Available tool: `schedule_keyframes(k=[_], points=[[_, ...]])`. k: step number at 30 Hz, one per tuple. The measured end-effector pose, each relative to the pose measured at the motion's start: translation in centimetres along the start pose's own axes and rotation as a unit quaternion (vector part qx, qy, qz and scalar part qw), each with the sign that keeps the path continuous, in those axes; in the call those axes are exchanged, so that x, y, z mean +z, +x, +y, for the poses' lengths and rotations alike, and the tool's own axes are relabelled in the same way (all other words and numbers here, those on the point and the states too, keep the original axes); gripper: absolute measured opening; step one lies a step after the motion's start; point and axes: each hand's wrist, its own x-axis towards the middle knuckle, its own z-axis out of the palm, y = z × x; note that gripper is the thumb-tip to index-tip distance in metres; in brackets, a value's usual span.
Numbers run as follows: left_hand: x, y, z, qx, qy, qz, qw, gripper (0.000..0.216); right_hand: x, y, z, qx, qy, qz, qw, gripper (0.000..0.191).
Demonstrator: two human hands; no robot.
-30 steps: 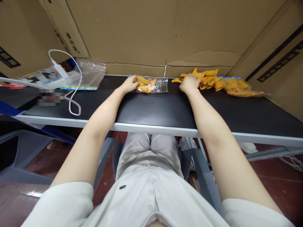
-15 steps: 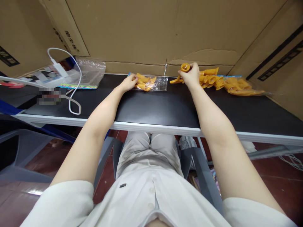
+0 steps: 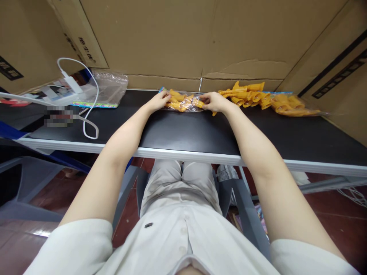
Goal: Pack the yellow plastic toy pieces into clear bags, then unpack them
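Note:
A small clear plastic bag [image 3: 183, 104] with several orange plastic pieces in it lies at the far side of the black table [image 3: 183, 131]. My left hand [image 3: 159, 101] grips the bag's left end, fingers closed on it. My right hand [image 3: 213, 102] is at the bag's right end, fingers closed round an orange plastic piece [image 3: 199, 103] whose tip is at the bag's mouth. A loose pile of the same orange pieces [image 3: 246, 95] lies just right of my right hand.
A filled clear bag of orange pieces [image 3: 292, 106] lies far right. At the left are a stack of clear bags [image 3: 110, 89], a white charger with cable [image 3: 86, 114] and a power strip [image 3: 61, 99]. Cardboard boxes [image 3: 183, 38] wall the back and sides.
My right hand lifted an orange piece from the pile and carried it left and down to the bag's mouth. My left hand stayed on the bag.

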Motion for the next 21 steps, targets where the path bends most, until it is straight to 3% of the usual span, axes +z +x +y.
schedule_keyframes(k=[2,6,15,21], points=[[0.0,-0.1,0.4,-0.027,0.014,-0.002,1.000,0.027,-0.4,-0.2,0.3,0.035,-0.031,0.006,0.999,0.052],[-0.1,-0.3,1.0,-0.042,0.017,0.002,0.999,0.026,-1.4,-0.9,0.5,0.100,-0.090,-0.028,0.990,0.011],[-0.6,-1.3,2.4,-0.061,-0.007,0.001,0.998,0.021,-2.2,-1.9,-2.1,0.060,-0.083,0.039,0.994,0.009],[-0.7,-1.4,2.5,-0.064,-0.014,0.002,0.998,0.021,-2.9,-2.2,-2.1,0.059,0.014,0.035,0.998,0.008]])
